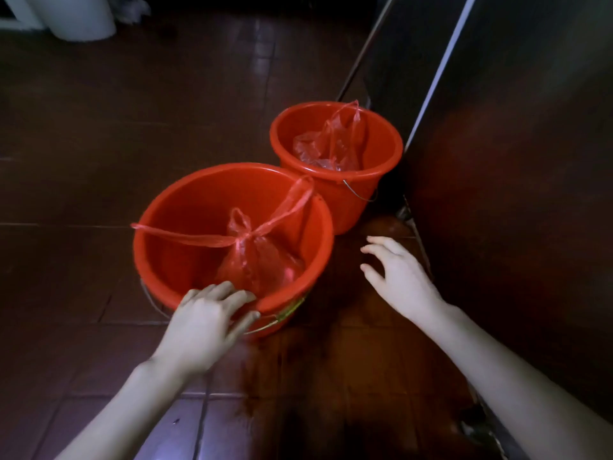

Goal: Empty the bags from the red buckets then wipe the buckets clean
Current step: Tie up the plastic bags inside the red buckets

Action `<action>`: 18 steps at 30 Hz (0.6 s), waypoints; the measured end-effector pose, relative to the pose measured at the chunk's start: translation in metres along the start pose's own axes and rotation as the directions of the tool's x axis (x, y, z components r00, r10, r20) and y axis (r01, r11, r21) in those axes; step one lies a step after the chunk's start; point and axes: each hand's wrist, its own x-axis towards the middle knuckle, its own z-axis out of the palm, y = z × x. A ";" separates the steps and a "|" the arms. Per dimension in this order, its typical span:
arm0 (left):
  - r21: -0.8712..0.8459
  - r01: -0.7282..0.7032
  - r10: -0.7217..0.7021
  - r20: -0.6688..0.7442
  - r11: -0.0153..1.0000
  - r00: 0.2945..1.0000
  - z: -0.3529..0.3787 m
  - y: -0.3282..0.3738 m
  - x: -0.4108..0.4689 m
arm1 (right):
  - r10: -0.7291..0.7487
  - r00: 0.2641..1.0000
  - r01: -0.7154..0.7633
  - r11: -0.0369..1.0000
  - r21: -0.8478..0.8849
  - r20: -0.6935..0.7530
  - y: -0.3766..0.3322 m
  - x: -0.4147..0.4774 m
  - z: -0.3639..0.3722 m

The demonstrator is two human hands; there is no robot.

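Note:
Two red plastic buckets stand on the dark tiled floor. The near bucket [185, 227] holds a tied red plastic bag [262, 260] whose long handles drape over the rim. The far bucket [381, 144] holds a crumpled red bag [328, 144]. My left hand [205, 323] rests on the near bucket's front rim, fingers over the edge and thumb on the outside wall. My right hand [398, 277] hovers open above the floor to the right of the near bucket, fingers spread, touching nothing.
A dark cabinet or appliance front [514, 194] with a pale vertical edge rises on the right, close to the far bucket. A white bin [83, 18] stands at the far left. Brown floor tiles [99, 144] stretch left of the buckets.

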 end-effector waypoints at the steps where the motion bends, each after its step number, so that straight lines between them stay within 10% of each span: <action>1: -0.009 0.046 -0.046 -0.027 0.999 0.999 0.000 -0.009 0.004 | -0.008 1.000 0.008 1.000 -0.010 0.011 -0.001 0.011 0.002; 10: -0.114 0.419 -0.433 -0.161 0.901 0.887 0.013 -0.094 0.066 | -0.023 0.995 0.042 0.978 -0.204 0.092 -0.007 0.116 0.014; 18: -0.122 0.436 -0.452 -0.202 0.892 0.869 0.019 -0.121 0.102 | 0.099 0.990 -0.059 0.935 -0.349 0.099 -0.011 0.212 0.032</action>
